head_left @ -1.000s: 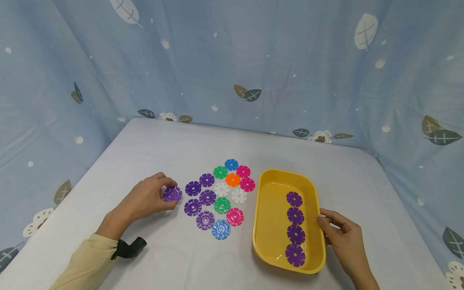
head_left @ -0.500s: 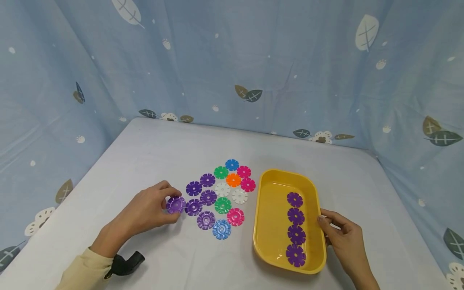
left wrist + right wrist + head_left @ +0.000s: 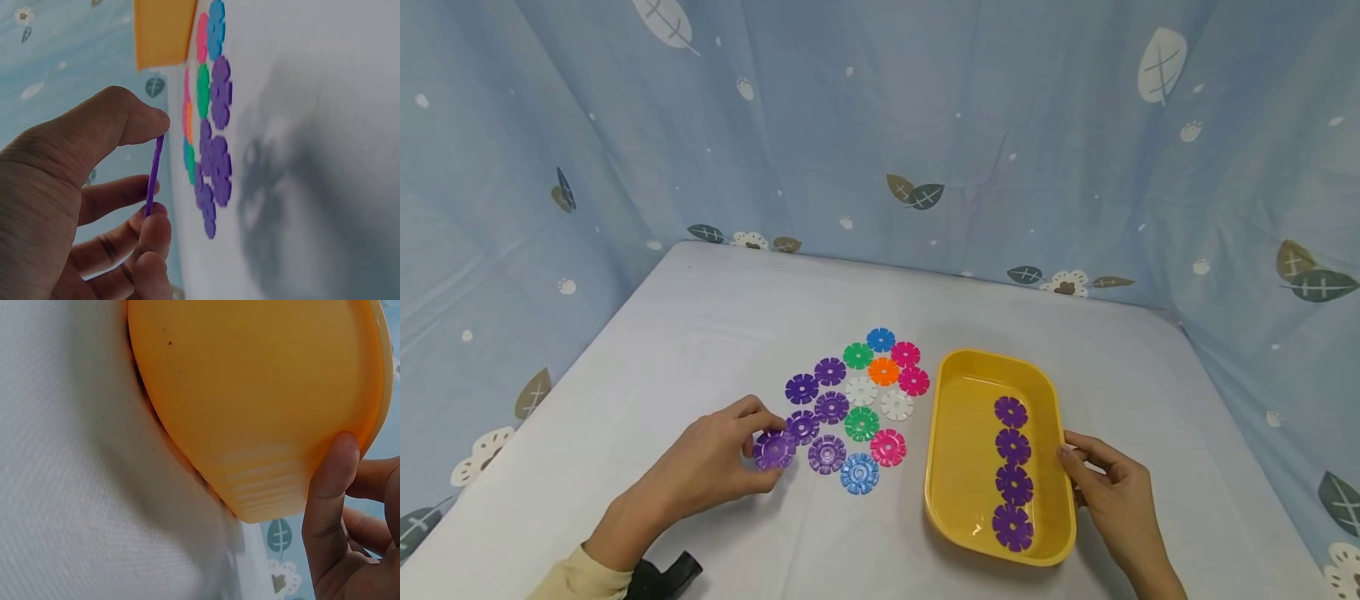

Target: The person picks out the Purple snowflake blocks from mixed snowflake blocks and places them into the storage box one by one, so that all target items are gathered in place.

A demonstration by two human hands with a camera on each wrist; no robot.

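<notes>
My left hand (image 3: 718, 454) pinches a purple snowflake disc (image 3: 773, 450) by its edges between thumb and fingers. In the left wrist view this disc (image 3: 154, 175) appears edge-on, apart from the white tabletop. Just beyond it, several purple discs (image 3: 827, 454) lie flat among blue (image 3: 859, 474), green (image 3: 861, 424), pink (image 3: 888, 447), white (image 3: 897, 406) and orange (image 3: 883, 372) ones. At the right, my right hand (image 3: 1108, 483) holds the right rim of a yellow tray (image 3: 958, 500). Inside the tray, several purple discs (image 3: 1013, 484) form a column along the right side.
A black curved strap piece (image 3: 666, 577) sits at my left wrist, below the sleeve. The white table (image 3: 820, 550) carries everything. A blue leaf-patterned curtain (image 3: 820, 125) surrounds its back and sides.
My left hand has come down and slightly right toward the front of the loose discs, still pinching the purple disc. My right hand and the tray stay in place.
</notes>
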